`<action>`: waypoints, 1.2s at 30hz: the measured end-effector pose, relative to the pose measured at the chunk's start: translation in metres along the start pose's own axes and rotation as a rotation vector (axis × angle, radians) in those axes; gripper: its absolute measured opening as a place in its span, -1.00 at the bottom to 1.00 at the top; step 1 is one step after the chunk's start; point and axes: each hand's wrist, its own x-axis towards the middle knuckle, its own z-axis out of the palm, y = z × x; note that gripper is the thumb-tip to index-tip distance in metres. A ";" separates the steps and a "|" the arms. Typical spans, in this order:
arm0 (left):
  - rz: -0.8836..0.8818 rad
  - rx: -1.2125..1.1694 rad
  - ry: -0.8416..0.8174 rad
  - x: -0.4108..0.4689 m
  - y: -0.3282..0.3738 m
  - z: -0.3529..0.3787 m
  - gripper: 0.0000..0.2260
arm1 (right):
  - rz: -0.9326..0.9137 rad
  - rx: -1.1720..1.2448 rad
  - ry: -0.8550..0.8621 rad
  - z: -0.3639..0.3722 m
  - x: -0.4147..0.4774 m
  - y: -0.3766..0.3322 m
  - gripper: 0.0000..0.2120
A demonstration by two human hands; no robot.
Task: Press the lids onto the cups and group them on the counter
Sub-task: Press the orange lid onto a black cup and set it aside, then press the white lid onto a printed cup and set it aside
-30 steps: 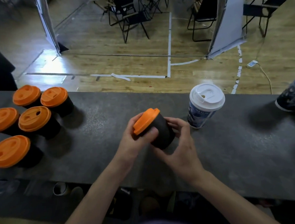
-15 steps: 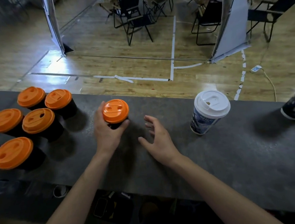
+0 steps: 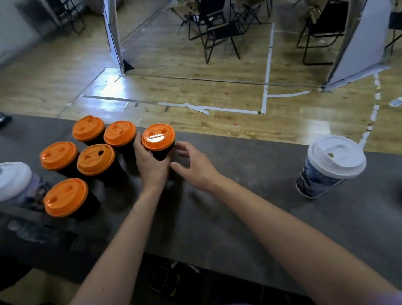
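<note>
Gripping an orange-lidded black cup (image 3: 158, 142) around its side, a person's left hand (image 3: 151, 164) holds it upright on the dark grey counter (image 3: 248, 211), just right of a cluster of five matching cups (image 3: 96, 159). The right hand (image 3: 197, 168) hovers just beside the cup, fingers loose and spread, grasping nothing. A white-lidded printed cup (image 3: 331, 166) stands well apart at right; another white-lidded cup (image 3: 6, 182) sits at the left edge, near the cluster. Beyond the counter lies a wooden floor (image 3: 190, 85) marked with white tape lines (image 3: 268, 58), with black folding chairs (image 3: 214, 28) and white panels (image 3: 363, 31).
</note>
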 end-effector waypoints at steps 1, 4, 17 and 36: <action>-0.016 -0.009 -0.005 -0.002 0.000 0.000 -0.10 | 0.010 0.016 0.002 0.003 0.001 -0.001 -0.46; -0.117 -0.098 -0.030 -0.025 -0.001 -0.004 -0.07 | 0.042 0.062 0.028 0.003 -0.009 0.004 -0.45; 0.187 -0.358 -0.737 -0.166 0.110 0.055 -0.40 | 0.123 0.042 0.516 -0.119 -0.235 0.089 -0.66; -0.056 -0.747 -0.791 -0.194 0.154 0.104 -0.56 | 0.107 0.210 0.696 -0.126 -0.201 0.084 -0.14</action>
